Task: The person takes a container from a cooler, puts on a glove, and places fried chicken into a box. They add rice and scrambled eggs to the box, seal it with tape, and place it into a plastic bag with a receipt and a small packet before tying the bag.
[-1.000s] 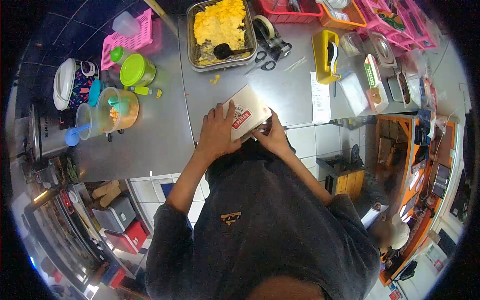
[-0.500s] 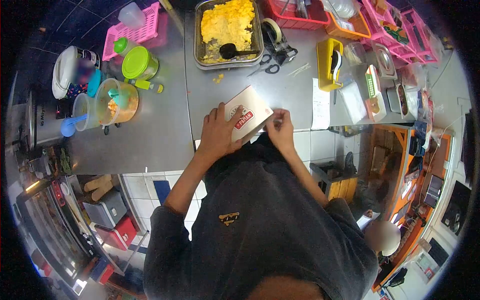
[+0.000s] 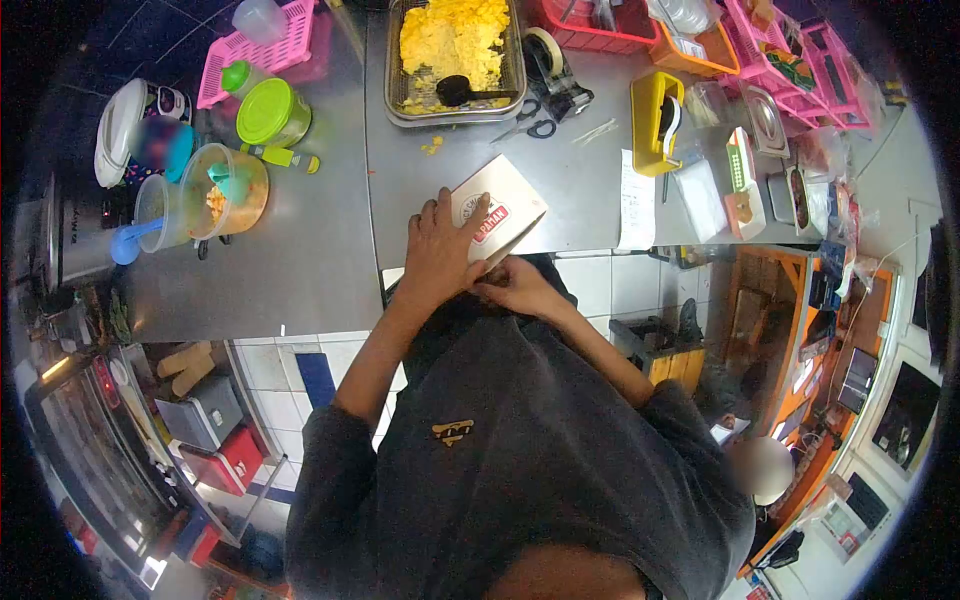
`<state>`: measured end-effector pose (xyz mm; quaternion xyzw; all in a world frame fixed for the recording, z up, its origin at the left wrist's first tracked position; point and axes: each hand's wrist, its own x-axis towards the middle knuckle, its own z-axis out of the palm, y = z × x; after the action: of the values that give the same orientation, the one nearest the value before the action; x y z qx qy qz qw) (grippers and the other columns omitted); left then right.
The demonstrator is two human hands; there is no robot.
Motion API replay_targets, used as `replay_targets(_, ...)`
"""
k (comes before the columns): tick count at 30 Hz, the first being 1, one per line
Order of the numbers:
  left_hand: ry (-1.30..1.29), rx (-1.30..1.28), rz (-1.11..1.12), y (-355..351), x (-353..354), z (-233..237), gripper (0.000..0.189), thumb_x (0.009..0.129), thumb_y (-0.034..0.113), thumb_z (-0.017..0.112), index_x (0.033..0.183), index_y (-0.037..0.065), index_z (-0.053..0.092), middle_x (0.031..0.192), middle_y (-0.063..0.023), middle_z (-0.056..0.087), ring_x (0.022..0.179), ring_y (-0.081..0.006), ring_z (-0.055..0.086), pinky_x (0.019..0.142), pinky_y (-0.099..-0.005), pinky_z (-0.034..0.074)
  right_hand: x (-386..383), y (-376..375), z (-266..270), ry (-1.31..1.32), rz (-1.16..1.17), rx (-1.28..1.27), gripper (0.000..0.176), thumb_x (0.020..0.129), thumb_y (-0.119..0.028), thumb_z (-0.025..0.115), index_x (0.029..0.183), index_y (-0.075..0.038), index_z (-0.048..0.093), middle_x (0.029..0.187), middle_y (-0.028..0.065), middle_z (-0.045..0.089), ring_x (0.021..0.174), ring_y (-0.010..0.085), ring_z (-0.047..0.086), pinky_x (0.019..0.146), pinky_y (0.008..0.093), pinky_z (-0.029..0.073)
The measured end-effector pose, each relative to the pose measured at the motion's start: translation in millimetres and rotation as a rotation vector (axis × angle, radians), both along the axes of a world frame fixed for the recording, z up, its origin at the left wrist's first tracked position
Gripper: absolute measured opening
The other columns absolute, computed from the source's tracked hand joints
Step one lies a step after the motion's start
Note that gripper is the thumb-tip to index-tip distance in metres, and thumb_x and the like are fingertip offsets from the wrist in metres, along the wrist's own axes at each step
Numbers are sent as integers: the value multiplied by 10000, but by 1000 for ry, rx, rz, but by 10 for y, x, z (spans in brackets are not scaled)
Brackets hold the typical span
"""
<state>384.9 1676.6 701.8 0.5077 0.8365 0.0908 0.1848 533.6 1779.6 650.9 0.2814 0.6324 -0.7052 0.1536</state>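
A white box with a red and black printed label lies at the front edge of the steel counter, turned at an angle. My left hand rests on its left side, fingers spread over the lid and thumb toward the near edge. My right hand is at the box's near corner, fingers bent in close to the left thumb; what they grip, if anything, is hidden. Beyond the box are black-handled scissors and a tape dispenser.
A tray of yellow food with a black scoop stands behind. Plastic tubs and a green-lidded jar are left; a yellow dispenser, paper slip and baskets right. A person's blurred head shows lower right.
My right hand has moved left and nearer my body, from the box's right corner to its near corner. My left hand stays on the box. The view has shifted slightly.
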Motion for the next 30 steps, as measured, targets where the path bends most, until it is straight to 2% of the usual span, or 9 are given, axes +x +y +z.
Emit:
replay_targets(2, 48, 53, -35, -68, 22, -118, 881, 745, 411, 759, 1501, 228, 344, 1497, -299, 222, 1326, -499, 312, 1074, -599, 282, 81, 158, 109, 92, -102, 421, 337, 791, -154, 800, 947, -5, 541, 791, 78, 643, 747, 143, 649, 652, 301, 523)
replay_targets(5, 99, 135, -68, -94, 47, -178, 832, 802, 467, 708, 1508, 246, 328, 1554, -291, 125, 1394, -510, 201, 1095, -653, 207, 72, 444, 385, 266, -165, 1108, 356, 808, -79, 705, 1111, 24, 547, 1311, 265, 479, 1005, 354, 640, 797, 437, 553)
replay_targets(14, 161, 154, -126, -56, 137, -275, 727, 876, 433, 635, 1511, 278, 317, 1588, -213, 120, 1422, -508, 126, 1090, -693, 179, 97, 927, -117, 623, 217, 1366, 565, 785, 2, 630, 1339, -60, 538, 1334, 183, 567, 953, 296, 686, 797, 357, 577)
replay_targets(18, 136, 171, -124, -74, 128, -276, 720, 874, 397, 640, 1508, 271, 323, 1593, -179, 141, 1417, -517, 126, 1088, -698, 180, 88, 1007, -42, 606, 262, 1305, 516, 803, -9, 633, 1311, -31, 542, 1341, 191, 559, 925, 308, 686, 771, 346, 576)
replay_targets(20, 126, 193, -110, -75, 111, -269, 723, 870, 383, 646, 1507, 269, 326, 1590, -180, 149, 1413, -519, 132, 1087, -700, 181, -67, 1237, -21, 664, 39, 1401, 431, 856, -61, 628, 1276, -18, 543, 1297, 214, 577, 893, 300, 691, 738, 345, 574)
replay_targets(22, 111, 203, -109, -86, 131, -273, 726, 865, 369, 653, 1507, 267, 328, 1588, -181, 157, 1409, -521, 138, 1085, -702, 183, -410, 1473, 209, 468, -455, 1060, 368, 910, -148, 619, 1237, 3, 544, 1209, 216, 611, 875, 271, 694, 673, 344, 577)
replay_targets(24, 118, 199, -110, -82, 132, -296, 720, 866, 358, 648, 1505, 264, 330, 1587, -182, 163, 1406, -521, 144, 1090, -704, 170, -748, 2029, 98, 376, -568, 818, 382, 935, -203, 619, 1243, 8, 537, 1146, 166, 628, 891, 241, 686, 617, 336, 590)
replay_targets(27, 121, 212, -114, -93, 133, -309, 710, 872, 374, 635, 1504, 257, 334, 1588, -184, 162, 1406, -522, 146, 1093, -706, 156, -1024, 2475, 234, 146, -427, 294, 357, 951, -227, 606, 1215, 10, 566, 1150, 124, 618, 893, 235, 677, 607, 319, 610)
replay_targets(30, 98, 180, -115, -89, 126, -252, 703, 873, 355, 633, 1503, 256, 338, 1585, -186, 170, 1404, -526, 147, 1091, -709, 159, -1116, 2678, 220, 78, -348, 260, 313, 965, -224, 586, 1160, 19, 615, 1103, 100, 626, 885, 224, 666, 673, 327, 635)
